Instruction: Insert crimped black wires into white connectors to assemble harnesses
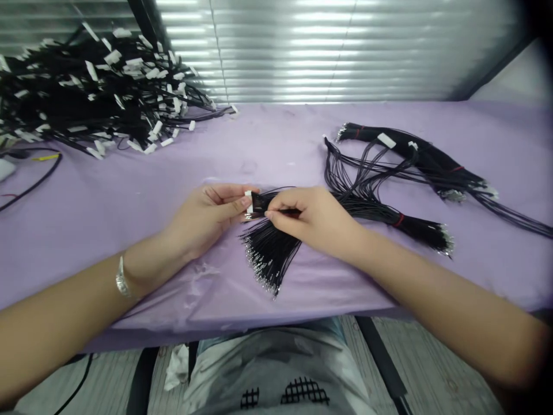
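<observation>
Between the thumb and fingers of my left hand (211, 216) is a small white connector housing (249, 202). Black wires run out of its right side. Close beside it, my right hand (309, 216) pinches a thin black wire with thumb and forefinger. Under my hands a bundle of black wires (276, 242) fans out toward me, its bare ends tipped with silver crimp terminals (261, 268). That bundle stretches right, bound by a red tie (399, 219), to a second cluster of terminals (447, 239). The pinched wire's tip is too small to make out.
A big heap of black cables with white connectors (99, 92) lies at the back left. Another tied wire bundle (410, 144) rests at the back right, with loose looped wires (345, 164) before it. Window blinds (276, 52) stand behind the purple-covered table (151, 190).
</observation>
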Demonstrator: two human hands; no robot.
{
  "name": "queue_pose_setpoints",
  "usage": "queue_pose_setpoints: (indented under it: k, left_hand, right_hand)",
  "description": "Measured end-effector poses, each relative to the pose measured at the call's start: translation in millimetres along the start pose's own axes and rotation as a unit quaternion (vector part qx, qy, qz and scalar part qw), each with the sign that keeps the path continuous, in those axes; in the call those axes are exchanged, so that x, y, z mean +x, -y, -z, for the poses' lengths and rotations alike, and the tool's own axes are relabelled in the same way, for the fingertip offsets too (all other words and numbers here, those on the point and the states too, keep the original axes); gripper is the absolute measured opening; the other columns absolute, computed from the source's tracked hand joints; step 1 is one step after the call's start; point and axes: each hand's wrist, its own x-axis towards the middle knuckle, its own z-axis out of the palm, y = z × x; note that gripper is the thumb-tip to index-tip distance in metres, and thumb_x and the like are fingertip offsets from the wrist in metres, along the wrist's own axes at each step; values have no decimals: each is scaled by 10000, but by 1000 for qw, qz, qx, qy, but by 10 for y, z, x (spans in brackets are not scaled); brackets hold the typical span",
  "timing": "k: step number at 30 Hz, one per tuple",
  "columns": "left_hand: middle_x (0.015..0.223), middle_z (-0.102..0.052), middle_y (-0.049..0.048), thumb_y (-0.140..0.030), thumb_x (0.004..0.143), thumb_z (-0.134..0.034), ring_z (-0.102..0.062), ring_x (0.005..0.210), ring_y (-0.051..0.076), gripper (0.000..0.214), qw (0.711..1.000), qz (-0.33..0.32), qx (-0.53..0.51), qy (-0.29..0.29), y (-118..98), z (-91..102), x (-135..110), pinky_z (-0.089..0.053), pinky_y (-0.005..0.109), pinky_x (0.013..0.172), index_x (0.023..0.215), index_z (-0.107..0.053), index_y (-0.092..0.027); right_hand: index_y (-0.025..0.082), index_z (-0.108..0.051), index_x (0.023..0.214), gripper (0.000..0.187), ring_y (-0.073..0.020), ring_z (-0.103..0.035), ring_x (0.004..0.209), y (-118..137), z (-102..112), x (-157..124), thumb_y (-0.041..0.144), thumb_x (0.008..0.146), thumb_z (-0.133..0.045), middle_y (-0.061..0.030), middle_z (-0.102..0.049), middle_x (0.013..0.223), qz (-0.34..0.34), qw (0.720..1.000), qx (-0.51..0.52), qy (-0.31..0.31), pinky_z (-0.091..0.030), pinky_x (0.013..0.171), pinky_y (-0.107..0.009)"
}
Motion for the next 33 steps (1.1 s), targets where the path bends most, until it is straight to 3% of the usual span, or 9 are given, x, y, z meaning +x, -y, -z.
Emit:
queue_pose_setpoints:
  k: [5, 9, 15, 33]
  left_hand:
    - [805, -718, 46, -119, 722, -734, -653, 703, 103, 124, 998, 52, -4, 45, -51, 25, -6, -548, 176, 677, 845, -750, -126]
    - [797, -714, 44, -126, 717, -739, -648, 679, 100, 132, 997, 71, 11, 37, -54, 38, -1, -546, 175, 664, 848, -753, -141]
    - [793, -718, 58, -112, 715, -738, -655, 670, 110, 123, 997, 77, 5, 25, -53, 20, -10, -559, 194, 682, 834, -756, -137]
    - [793, -714, 48, -120, 687, -764, -664, 681, 115, 140, 996, 83, 5, 22, -22, 30, -2, -578, 188, 681, 826, -759, -139]
  right_hand:
    - [122, -607, 660, 123, -50, -384, 524, 47, 73, 0, 150, 768, -555, 42, -473, 556, -71, 994, 81, 13, -304, 494, -201]
    - [133, -586, 615, 136, -50, -372, 497, 83, 85, -15, 154, 746, -556, 39, -473, 530, -94, 993, 78, -5, -281, 460, -208]
    - [151, -567, 574, 157, -53, -354, 474, 111, 94, -32, 146, 729, -551, 37, -456, 499, -95, 995, 28, -24, -268, 447, -219]
    - [143, -572, 578, 175, -49, -342, 469, 114, 78, -22, 171, 748, -546, 40, -433, 487, -98, 995, 28, -17, -266, 441, -212]
